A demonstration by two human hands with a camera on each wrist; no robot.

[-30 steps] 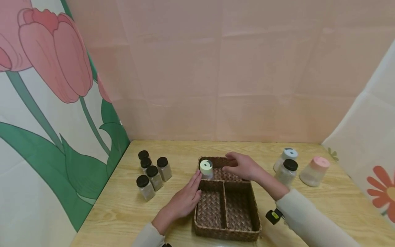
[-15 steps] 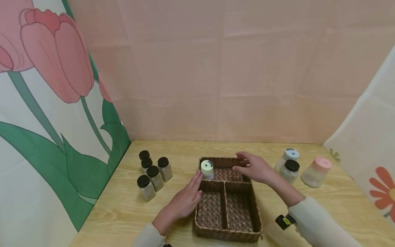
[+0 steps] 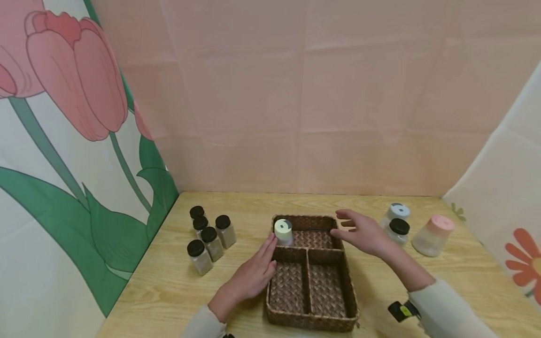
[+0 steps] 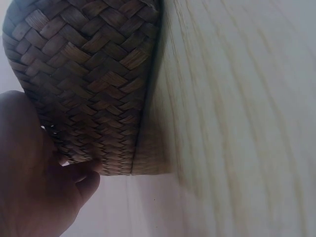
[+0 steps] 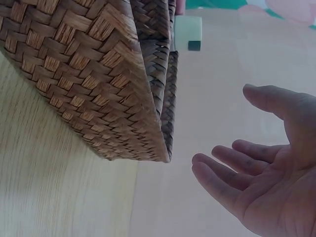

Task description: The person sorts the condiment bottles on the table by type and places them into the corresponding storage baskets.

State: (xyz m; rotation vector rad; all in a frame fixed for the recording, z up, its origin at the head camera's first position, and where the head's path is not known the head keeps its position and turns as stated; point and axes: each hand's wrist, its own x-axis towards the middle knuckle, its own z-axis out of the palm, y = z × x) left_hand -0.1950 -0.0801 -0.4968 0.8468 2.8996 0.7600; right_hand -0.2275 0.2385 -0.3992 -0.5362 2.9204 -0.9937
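A brown woven basket (image 3: 312,324) with three compartments lies on the wooden table. In the left end of its far compartment stands a jar with a pale yellow-green lid (image 3: 283,230). My left hand (image 3: 252,272) rests along the basket's left wall, its straight fingers reaching up to the rim beside that jar. The left wrist view shows the fingers at the woven wall (image 4: 89,84). Over the far right corner of the basket is my right hand (image 3: 365,233), fingers spread and holding nothing. In the right wrist view the same hand (image 5: 266,158) is apart from the basket wall.
On the left, several jars with black lids (image 3: 209,234) stand in a group. To the right are a jar with a light blue lid (image 3: 399,211), a black-lidded jar (image 3: 399,227) and a larger pink-lidded jar (image 3: 435,234). Cloth backdrops rise behind the table and at its sides.
My right hand has drawn back to the right, from above the far compartment to the basket's right edge. The left hand and the jar in the basket have stayed in place.
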